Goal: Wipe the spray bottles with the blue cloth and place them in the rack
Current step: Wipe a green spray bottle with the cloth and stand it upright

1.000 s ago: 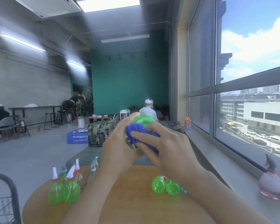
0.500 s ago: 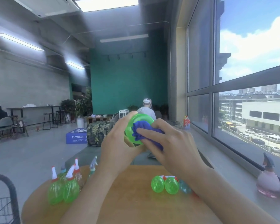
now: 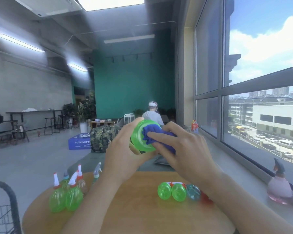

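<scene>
Left hand: left hand (image 3: 123, 156) grips a green spray bottle (image 3: 139, 138), raised above the table with its base turned to the camera.
Right hand: right hand (image 3: 181, 149) presses a bunched blue cloth (image 3: 156, 136) against the bottle's base.
Table: round wooden table (image 3: 134, 208) below both hands.
Table, left: upright group of spray bottles (image 3: 66, 195), two green ones in front.
Table, right: lying bottles (image 3: 178, 191), two green and one bluish, side by side and touching.
Lower left: dark wire rack (image 3: 5, 208), partly in frame.
Right: window sill (image 3: 243, 174) with a small figurine (image 3: 280, 184).

Single head-worn wide-angle view, facing forward and slightly down, close over round table (image 3: 142, 208)
</scene>
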`<act>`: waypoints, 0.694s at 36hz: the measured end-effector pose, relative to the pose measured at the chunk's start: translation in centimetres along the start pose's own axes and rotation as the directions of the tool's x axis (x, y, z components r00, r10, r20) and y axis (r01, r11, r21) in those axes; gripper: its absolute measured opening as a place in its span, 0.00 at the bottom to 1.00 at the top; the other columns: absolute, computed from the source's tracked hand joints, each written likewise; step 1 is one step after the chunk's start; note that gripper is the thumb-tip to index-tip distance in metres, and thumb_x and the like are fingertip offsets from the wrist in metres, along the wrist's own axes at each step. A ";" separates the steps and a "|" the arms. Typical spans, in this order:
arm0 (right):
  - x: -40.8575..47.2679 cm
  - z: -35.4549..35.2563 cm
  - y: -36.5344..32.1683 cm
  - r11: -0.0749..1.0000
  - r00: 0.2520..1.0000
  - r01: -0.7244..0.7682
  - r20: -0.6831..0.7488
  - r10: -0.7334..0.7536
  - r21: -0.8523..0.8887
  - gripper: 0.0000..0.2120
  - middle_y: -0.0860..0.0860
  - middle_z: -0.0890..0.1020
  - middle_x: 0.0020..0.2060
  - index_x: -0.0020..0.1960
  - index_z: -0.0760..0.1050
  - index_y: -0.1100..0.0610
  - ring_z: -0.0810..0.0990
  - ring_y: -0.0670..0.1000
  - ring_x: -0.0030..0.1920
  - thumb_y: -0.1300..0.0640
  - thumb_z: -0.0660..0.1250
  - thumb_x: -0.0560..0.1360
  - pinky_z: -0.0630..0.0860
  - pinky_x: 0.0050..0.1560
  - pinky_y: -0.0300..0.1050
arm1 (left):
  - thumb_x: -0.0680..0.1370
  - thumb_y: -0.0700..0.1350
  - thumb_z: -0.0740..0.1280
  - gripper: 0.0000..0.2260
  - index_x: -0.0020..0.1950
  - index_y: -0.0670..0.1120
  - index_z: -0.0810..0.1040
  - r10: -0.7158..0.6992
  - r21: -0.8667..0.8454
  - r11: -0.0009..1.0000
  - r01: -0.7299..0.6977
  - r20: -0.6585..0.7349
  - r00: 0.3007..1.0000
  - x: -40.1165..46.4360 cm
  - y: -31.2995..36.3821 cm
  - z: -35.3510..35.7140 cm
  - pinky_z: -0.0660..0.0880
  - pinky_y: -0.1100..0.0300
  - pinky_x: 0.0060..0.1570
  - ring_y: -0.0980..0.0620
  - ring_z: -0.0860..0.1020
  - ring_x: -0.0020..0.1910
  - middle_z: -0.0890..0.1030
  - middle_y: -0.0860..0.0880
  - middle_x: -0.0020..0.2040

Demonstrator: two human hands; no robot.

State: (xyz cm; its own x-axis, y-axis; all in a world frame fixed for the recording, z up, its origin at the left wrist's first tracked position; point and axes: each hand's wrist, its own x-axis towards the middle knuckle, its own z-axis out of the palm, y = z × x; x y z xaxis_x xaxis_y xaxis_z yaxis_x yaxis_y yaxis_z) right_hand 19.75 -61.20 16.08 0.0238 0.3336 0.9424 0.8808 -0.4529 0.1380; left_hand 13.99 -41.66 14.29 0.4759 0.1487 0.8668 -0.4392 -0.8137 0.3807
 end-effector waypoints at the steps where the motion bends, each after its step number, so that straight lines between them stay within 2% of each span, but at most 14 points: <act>1: 0.0 0.0 0.1 0.998 0.998 -0.046 -0.029 0.047 0.052 0.14 0.42 0.79 0.49 0.61 0.84 0.42 0.78 0.47 0.38 0.43 0.63 0.82 0.73 0.32 0.44 | 0.67 0.65 0.82 0.40 0.76 0.68 0.71 0.003 -0.007 1.000 -0.003 0.002 1.000 -0.1 0.0 0.0 0.84 0.47 0.48 0.59 0.82 0.50 0.78 0.64 0.68; 4: 0.3 0.1 0.7 0.948 0.965 -0.226 -0.082 0.249 0.223 0.13 0.41 0.79 0.48 0.61 0.85 0.42 0.79 0.47 0.41 0.42 0.65 0.82 0.78 0.40 0.50 | 0.68 0.62 0.84 0.39 0.75 0.70 0.70 0.011 0.004 1.000 -0.011 0.006 1.000 -0.2 0.1 0.0 0.84 0.48 0.50 0.62 0.81 0.51 0.76 0.67 0.70; 7: 0.5 0.6 1.2 0.870 0.915 -0.389 0.017 0.403 0.301 0.12 0.40 0.80 0.46 0.59 0.85 0.43 0.80 0.44 0.47 0.44 0.67 0.81 0.77 0.50 0.48 | 0.68 0.60 0.85 0.42 0.77 0.70 0.69 -0.023 -0.039 0.999 0.025 0.044 0.999 -0.4 -0.3 0.2 0.83 0.49 0.56 0.60 0.80 0.61 0.73 0.71 0.72; 9: 0.5 0.9 1.5 0.838 0.891 -0.451 0.103 0.442 0.307 0.10 0.40 0.80 0.44 0.57 0.86 0.42 0.79 0.42 0.48 0.45 0.67 0.81 0.75 0.52 0.44 | 0.68 0.59 0.84 0.43 0.78 0.69 0.68 -0.028 -0.039 0.999 0.031 0.060 0.998 -0.6 -0.5 0.3 0.78 0.60 0.64 0.64 0.74 0.70 0.71 0.71 0.74; 11: 0.2 1.2 1.6 0.810 0.874 -0.486 0.153 0.462 0.329 0.10 0.40 0.80 0.43 0.57 0.86 0.42 0.80 0.42 0.47 0.46 0.67 0.81 0.73 0.50 0.41 | 0.69 0.56 0.84 0.44 0.79 0.69 0.66 -0.017 -0.037 0.999 0.019 0.055 0.998 -0.8 -0.5 0.4 0.67 0.76 0.63 0.73 0.68 0.72 0.70 0.70 0.75; 12: 0.1 1.3 1.6 0.794 0.866 -0.498 0.168 0.470 0.348 0.09 0.39 0.80 0.43 0.56 0.86 0.42 0.80 0.41 0.48 0.47 0.67 0.81 0.72 0.49 0.39 | 0.70 0.55 0.85 0.44 0.80 0.69 0.65 -0.025 -0.054 0.998 0.028 0.056 0.998 -0.8 -0.5 0.5 0.64 0.80 0.62 0.75 0.66 0.72 0.69 0.69 0.76; 14: -0.3 1.5 1.6 0.773 0.859 -0.511 0.180 0.480 0.376 0.09 0.38 0.80 0.43 0.56 0.86 0.42 0.80 0.41 0.48 0.47 0.68 0.80 0.71 0.49 0.35 | 0.71 0.52 0.85 0.45 0.80 0.70 0.63 -0.058 -0.113 0.991 0.067 0.079 0.995 -1.0 -0.8 0.8 0.66 0.76 0.67 0.73 0.67 0.73 0.69 0.67 0.77; 16: -0.6 1.9 1.3 0.769 0.856 -0.516 0.186 0.483 0.378 0.09 0.40 0.80 0.42 0.57 0.86 0.42 0.80 0.42 0.47 0.47 0.68 0.80 0.71 0.49 0.36 | 0.71 0.51 0.85 0.46 0.81 0.69 0.62 -0.112 -0.240 0.960 0.143 0.138 0.984 -1.5 -1.4 1.0 0.70 0.59 0.76 0.65 0.70 0.76 0.69 0.66 0.79; 17: -0.9 2.2 1.2 0.767 0.854 -0.519 0.192 0.484 0.376 0.09 0.40 0.79 0.42 0.57 0.86 0.42 0.80 0.42 0.47 0.47 0.69 0.80 0.71 0.48 0.37 | 0.72 0.51 0.85 0.46 0.81 0.69 0.63 -0.130 -0.308 0.935 0.177 0.167 0.977 -1.7 -1.5 1.1 0.71 0.53 0.76 0.62 0.71 0.77 0.70 0.66 0.79; 19: -1.5 2.7 1.1 0.759 0.845 -0.534 0.206 0.493 0.372 0.09 0.39 0.78 0.42 0.58 0.86 0.42 0.80 0.43 0.47 0.47 0.69 0.80 0.71 0.48 0.38 | 0.75 0.53 0.83 0.41 0.81 0.68 0.63 -0.142 -0.386 0.900 0.203 0.180 0.973 -2.2 -1.4 1.4 0.71 0.54 0.75 0.61 0.73 0.76 0.73 0.66 0.77; 21: -2.2 3.2 1.1 0.751 0.835 -0.550 0.225 0.502 0.366 0.09 0.38 0.78 0.43 0.58 0.85 0.41 0.79 0.43 0.47 0.46 0.69 0.80 0.73 0.49 0.40 | 0.79 0.57 0.76 0.32 0.80 0.66 0.66 -0.177 -0.427 0.874 0.234 0.169 0.970 -2.5 -0.9 1.6 0.70 0.66 0.69 0.69 0.73 0.72 0.75 0.73 0.72; 22: -2.6 3.4 1.1 0.747 0.830 -0.558 0.236 0.505 0.362 0.09 0.38 0.78 0.43 0.58 0.85 0.41 0.79 0.42 0.47 0.46 0.69 0.80 0.73 0.49 0.40 | 0.80 0.60 0.71 0.27 0.79 0.67 0.67 -0.209 -0.454 0.852 0.262 0.166 0.964 -2.6 -0.7 1.7 0.70 0.69 0.67 0.72 0.73 0.71 0.75 0.75 0.69; 23: -2.9 3.6 1.1 0.742 0.824 -0.567 0.247 0.510 0.359 0.09 0.38 0.78 0.44 0.58 0.85 0.40 0.79 0.42 0.47 0.47 0.69 0.80 0.73 0.49 0.40 | 0.81 0.65 0.67 0.24 0.77 0.69 0.69 -0.245 -0.486 0.822 0.298 0.172 0.954 -2.8 -0.9 1.8 0.71 0.66 0.69 0.70 0.73 0.71 0.76 0.74 0.69; 25: -3.6 4.0 1.1 0.723 0.807 -0.591 0.276 0.522 0.358 0.08 0.38 0.78 0.44 0.57 0.86 0.40 0.79 0.41 0.47 0.48 0.69 0.81 0.72 0.47 0.36 | 0.81 0.73 0.59 0.23 0.75 0.71 0.72 -0.326 -0.510 0.774 0.374 0.185 0.927 -3.1 -1.7 2.3 0.71 0.48 0.76 0.58 0.74 0.75 0.76 0.66 0.74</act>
State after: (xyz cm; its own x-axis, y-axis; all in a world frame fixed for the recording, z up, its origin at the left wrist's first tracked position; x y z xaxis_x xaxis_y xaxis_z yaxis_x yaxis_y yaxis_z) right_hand 22.56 -59.59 11.63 0.6097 0.2605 0.7486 0.7923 -0.2289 -0.5656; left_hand 15.01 -42.03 10.20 0.7255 0.2993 0.6197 -0.5508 -0.2874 0.7836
